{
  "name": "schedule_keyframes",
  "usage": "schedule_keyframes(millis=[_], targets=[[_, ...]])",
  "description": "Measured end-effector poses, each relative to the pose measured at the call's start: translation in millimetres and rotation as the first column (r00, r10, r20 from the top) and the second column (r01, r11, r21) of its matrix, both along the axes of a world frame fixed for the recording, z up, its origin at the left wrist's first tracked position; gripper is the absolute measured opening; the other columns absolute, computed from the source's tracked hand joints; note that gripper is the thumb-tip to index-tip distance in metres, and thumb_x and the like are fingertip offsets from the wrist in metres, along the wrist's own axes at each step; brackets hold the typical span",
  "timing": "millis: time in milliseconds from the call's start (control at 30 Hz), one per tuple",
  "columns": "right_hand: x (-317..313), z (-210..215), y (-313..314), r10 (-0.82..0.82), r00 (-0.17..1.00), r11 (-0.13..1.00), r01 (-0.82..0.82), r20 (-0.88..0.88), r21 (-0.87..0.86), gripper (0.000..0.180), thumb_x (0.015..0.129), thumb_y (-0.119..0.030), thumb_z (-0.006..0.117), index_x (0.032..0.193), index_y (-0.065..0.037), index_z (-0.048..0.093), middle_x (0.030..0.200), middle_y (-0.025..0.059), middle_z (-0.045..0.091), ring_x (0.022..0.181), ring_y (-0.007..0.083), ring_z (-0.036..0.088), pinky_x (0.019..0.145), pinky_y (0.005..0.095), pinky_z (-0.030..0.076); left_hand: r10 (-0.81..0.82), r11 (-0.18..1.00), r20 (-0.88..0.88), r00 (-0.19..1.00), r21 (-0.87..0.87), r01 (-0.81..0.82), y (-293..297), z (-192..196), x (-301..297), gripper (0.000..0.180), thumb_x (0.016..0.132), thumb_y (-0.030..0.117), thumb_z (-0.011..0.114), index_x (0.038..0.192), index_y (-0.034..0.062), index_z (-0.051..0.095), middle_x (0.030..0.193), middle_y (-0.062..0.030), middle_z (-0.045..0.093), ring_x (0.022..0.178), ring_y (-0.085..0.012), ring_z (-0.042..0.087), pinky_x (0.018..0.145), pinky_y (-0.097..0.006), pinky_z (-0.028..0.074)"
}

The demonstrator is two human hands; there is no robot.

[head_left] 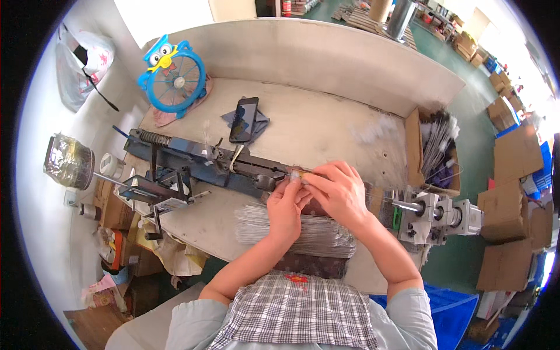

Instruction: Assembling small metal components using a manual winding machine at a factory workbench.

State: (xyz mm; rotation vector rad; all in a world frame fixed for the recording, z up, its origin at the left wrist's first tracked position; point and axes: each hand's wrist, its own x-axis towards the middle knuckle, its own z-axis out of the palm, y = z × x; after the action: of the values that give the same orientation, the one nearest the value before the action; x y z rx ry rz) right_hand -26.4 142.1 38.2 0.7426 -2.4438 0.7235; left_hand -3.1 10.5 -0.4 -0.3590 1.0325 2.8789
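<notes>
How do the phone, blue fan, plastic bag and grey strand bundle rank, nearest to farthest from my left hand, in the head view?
1. Grey strand bundle, just below your left hand.
2. Phone, above and left.
3. Blue fan, farther up-left.
4. Plastic bag, far upper left.

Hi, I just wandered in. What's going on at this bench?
A person has the left hand and right hand close together, fingertips nearly meeting, by the right end of a dark metal fixture. What's between the fingertips is too small to make out. A bundle of thin grey strands lies below the hands. Farther back, a phone rests on a cloth.
</notes>
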Motion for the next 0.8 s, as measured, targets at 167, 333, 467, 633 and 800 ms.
schedule_keyframes(millis=[167,333,467,633,800], targets=[[3.2,3.3,9.5,-0.004,1.000,1.000,0.004,0.000,0.004,0.022,0.071,-0.014,0.070,0.093,-0.015,0.069,0.090,-0.0006,0.063,0.089,0.0209,0.058,0.075,0.0363,0.045,-0.012,0.999,0.012,1.000,-0.043,0.012,3.0,-6.8,-0.1,0.008,0.091,0.010,0.055,0.095,0.0038,0.058,0.093,-0.0077,0.065,0.085,-0.0162,0.065,0.079,-0.030,0.052],[5.3,6.6,-3.9,-0.005,0.999,0.998,0.008,0.037,-0.058,0.021,0.069,-0.012,0.073,0.090,-0.011,0.070,0.092,0.0015,0.064,0.088,0.0228,0.059,0.077,0.0360,0.046,0.005,0.999,0.026,1.000,-0.044,-0.004,-0.6,-2.5,-1.5,0.011,0.091,0.010,0.054,0.097,0.0017,0.059,0.093,-0.0071,0.065,0.085,-0.0142,0.064,0.078,-0.028,0.051],[5.0,0.9,0.9,-0.029,1.000,0.998,0.029,0.009,-0.050,0.021,0.069,-0.012,0.072,0.090,-0.010,0.070,0.093,0.0023,0.065,0.088,0.0231,0.060,0.076,0.0358,0.047,0.010,0.997,0.071,0.997,0.079,-0.016,0.8,-1.0,-0.5,0.013,0.091,0.011,0.053,0.097,0.0018,0.059,0.093,-0.0076,0.065,0.084,-0.0153,0.064,0.079,-0.029,0.051],[4.5,2.0,-3.2,-0.022,1.000,0.999,0.023,0.019,-0.049,0.024,0.068,-0.014,0.072,0.092,-0.011,0.069,0.095,0.0020,0.063,0.090,0.0233,0.059,0.076,0.0374,0.046,0.049,0.996,0.088,0.995,0.074,-0.055,-0.4,-1.2,-2.1,0.016,0.091,0.015,0.053,0.097,0.0013,0.059,0.094,-0.0085,0.065,0.085,-0.0174,0.064,0.080,-0.032,0.050],[4.4,-0.4,-17.0,-0.062,0.998,0.995,0.064,0.027,-0.070,0.031,0.067,-0.015,0.073,0.097,-0.012,0.067,0.096,0.0016,0.063,0.089,0.0228,0.059,0.075,0.0371,0.046,0.037,0.991,0.078,0.996,0.129,-0.047,-1.1,-5.4,-0.6,0.018,0.091,0.016,0.053,0.098,0.0006,0.058,0.094,-0.0087,0.065,0.086,-0.0178,0.063,0.081,-0.031,0.050]])
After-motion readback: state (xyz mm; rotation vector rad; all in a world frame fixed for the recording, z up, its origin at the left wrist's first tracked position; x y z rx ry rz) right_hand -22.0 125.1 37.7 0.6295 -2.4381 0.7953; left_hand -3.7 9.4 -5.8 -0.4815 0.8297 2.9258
